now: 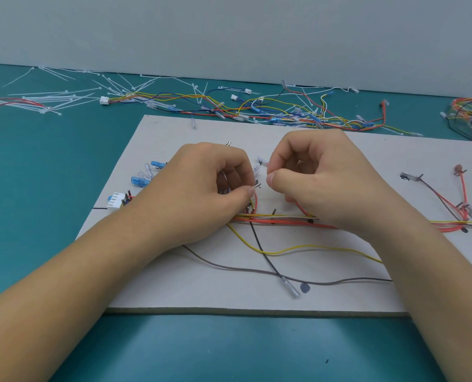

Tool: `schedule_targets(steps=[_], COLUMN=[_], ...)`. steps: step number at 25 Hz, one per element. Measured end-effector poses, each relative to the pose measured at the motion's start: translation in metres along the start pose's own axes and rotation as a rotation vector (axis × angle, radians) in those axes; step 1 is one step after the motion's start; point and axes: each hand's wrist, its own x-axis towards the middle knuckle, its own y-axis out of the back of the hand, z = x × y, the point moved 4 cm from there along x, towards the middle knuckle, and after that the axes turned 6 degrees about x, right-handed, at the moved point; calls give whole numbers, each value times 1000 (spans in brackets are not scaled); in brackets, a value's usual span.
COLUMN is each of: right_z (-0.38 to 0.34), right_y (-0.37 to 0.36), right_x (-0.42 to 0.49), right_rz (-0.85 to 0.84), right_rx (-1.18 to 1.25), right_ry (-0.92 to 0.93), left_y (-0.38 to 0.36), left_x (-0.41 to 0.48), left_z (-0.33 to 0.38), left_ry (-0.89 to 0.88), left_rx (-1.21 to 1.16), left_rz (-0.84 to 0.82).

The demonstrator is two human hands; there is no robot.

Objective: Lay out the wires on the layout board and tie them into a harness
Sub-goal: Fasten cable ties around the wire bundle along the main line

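A grey layout board (190, 288) lies flat on the teal table. A bundle of red, yellow and white wires (279, 218) runs left to right across its middle. My left hand (201, 188) rests on the board with curled fingers and pinches a red wire (254, 201) rising from the bundle. My right hand (320, 177) is curled beside it, thumb and forefinger pinching something thin and pale that I cannot make out; a red wire passes beneath its palm. Loose yellow (298, 248), black (268, 257) and grey (229, 267) wires trail toward the near edge.
A white connector (116, 200) and blue terminals (138, 180) sit at the board's left side. Branch wires with terminals (461, 205) lie at the right. Behind the board are tangled spare wires (284, 111) and scattered white cable ties (64, 95). A wall stands close behind.
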Motion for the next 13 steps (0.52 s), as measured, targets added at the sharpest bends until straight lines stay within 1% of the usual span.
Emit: schedule_targets(steps=[5, 13], right_z=[0, -1], right_y=[-4, -3], right_x=[0, 0], right_rz=[-5, 1], right_rx=[-42, -24], right_ry=[-37, -46], left_y=[0, 1], left_x=[0, 0], left_z=[0, 2], left_ry=[-5, -6], left_rx=[-4, 6], left_rz=[5, 14])
